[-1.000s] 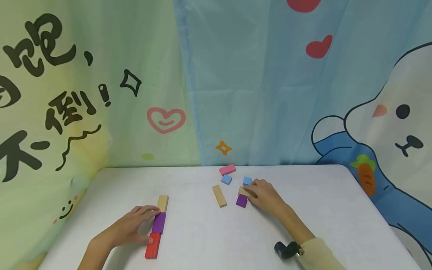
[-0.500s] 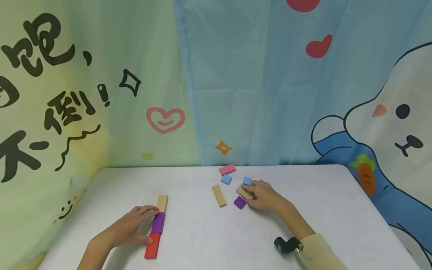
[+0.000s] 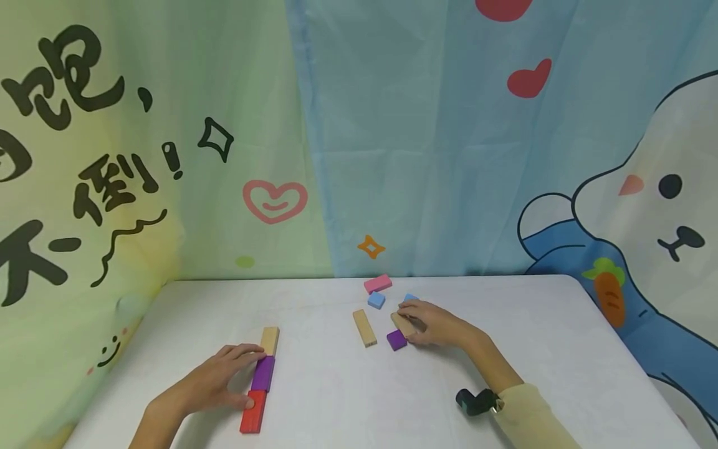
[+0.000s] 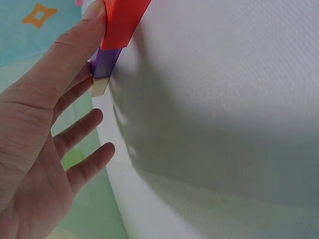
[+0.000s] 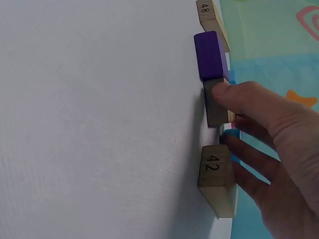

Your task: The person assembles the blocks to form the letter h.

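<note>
On the left of the white table, a red block [image 3: 253, 415], a purple block [image 3: 263, 374] and a light wooden block [image 3: 270, 340] lie end to end in a row. My left hand [image 3: 207, 381] rests against this row, its thumb touching the red block and its fingertips near where purple meets wood. Right of centre, my right hand [image 3: 440, 324] pinches another wooden block [image 3: 401, 323] between thumb and fingers. A small purple block [image 3: 396, 340] touches that block's near end. In the right wrist view, a wooden block [image 5: 217, 167] marked 42 lies by the lower fingers.
Left of the right hand lies a loose wooden block [image 3: 364, 328]. Farther back are a blue block [image 3: 376, 300] and a pink block [image 3: 378, 284]. A second blue block [image 3: 411, 297] is partly hidden by the right hand. A printed curtain [image 3: 387, 156] hangs behind the table.
The right hand has turned the wooden block it pinches and shifted slightly nearer. The small purple block has slid left and nearer and turned. My left hand stays in place.
</note>
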Motion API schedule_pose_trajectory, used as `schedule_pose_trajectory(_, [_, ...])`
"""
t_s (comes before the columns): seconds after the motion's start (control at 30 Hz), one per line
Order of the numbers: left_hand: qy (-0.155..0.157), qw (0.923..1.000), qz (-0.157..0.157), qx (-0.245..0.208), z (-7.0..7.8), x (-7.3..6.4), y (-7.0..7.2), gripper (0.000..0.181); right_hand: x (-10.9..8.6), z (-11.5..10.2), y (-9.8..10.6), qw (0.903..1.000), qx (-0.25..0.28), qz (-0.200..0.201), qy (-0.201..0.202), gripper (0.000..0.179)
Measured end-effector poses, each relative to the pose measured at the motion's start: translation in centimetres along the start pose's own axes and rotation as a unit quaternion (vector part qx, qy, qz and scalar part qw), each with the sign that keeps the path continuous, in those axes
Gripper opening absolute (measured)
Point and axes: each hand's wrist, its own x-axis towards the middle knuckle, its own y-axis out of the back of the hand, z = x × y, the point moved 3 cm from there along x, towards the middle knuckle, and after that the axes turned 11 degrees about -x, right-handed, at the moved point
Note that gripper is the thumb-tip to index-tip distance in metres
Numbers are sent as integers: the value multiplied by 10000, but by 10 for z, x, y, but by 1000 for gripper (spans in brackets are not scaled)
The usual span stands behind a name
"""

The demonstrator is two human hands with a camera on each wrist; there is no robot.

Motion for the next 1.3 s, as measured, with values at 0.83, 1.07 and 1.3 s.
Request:
schedule_pose_trajectory(0.83, [-18,9998,-58,-171,0,-1,1,75,31,-57,18,9893,769,1230,-155,59])
schedule_pose_trajectory(1.07, [160,9995,-219,-169,-3,0,1,77,73,-101,4,9921,823,919,236,59])
schedule_pose_trajectory(1.3, [220,9991,-265,-236,-4,3,-1,80,116,-146,-12,9969,535,482,303,62])
